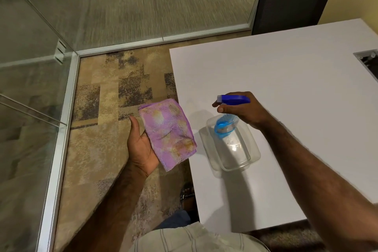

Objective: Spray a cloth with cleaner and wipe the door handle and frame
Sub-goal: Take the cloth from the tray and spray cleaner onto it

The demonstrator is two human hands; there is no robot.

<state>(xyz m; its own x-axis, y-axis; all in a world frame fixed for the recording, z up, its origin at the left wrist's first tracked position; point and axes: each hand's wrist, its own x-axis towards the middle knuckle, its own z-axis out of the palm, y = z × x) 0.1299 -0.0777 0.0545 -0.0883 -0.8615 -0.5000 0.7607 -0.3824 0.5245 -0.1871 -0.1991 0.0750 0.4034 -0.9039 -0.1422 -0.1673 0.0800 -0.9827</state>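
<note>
Purple cloth [167,132] lies folded across my left hand [141,145], fingers underneath, just left of the spray bottle [229,116]. My right hand [243,108] grips the bottle's neck, finger on trigger. I should aim the nozzle at the cloth's middle, squeezing briefly so mist misses the surface [286,80].

Left hand [143,145]: palm up at frame centre-left, holds a folded purple cloth [168,132].
Right hand [243,109]: grips a blue spray bottle [233,101], nozzle toward the cloth.
Tabletop [286,80]: white, carries a clear plastic container [235,149] below the bottle.
</note>
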